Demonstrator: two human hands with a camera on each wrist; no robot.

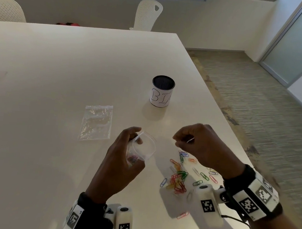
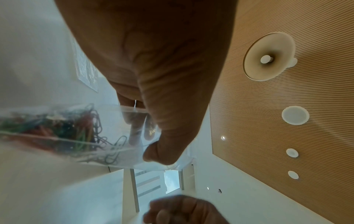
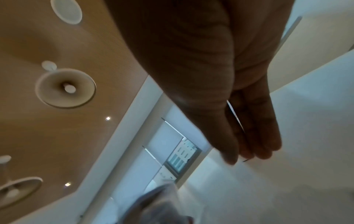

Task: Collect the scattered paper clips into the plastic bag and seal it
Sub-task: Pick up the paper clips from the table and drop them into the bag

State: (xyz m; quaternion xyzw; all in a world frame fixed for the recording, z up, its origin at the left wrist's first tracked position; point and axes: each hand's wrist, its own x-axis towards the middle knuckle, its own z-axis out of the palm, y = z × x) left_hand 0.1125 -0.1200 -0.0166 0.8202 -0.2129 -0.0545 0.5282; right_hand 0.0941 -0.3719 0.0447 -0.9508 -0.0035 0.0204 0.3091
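Observation:
My left hand [image 1: 125,154] holds a clear plastic bag [image 1: 145,146] above the table, its mouth gaping towards the right. In the left wrist view the bag [image 2: 122,141] has several coloured paper clips [image 2: 63,128] lying in its bottom, and the thumb presses on its rim. My right hand [image 1: 184,140] hovers just right of the bag's mouth, fingers and thumb pinching a pale paper clip [image 1: 190,140]. The right wrist view shows thin wire [image 3: 234,116] between the fingers. Scattered coloured paper clips [image 1: 179,179] lie on the table below the right hand.
A second clear bag [image 1: 96,122] lies flat to the left. A black mesh cup [image 1: 162,91] with a white label stands behind. A lone pink clip [image 1: 182,215] lies near the front. The table's right edge [image 1: 223,120] runs close by; white chairs [image 1: 149,14] stand beyond.

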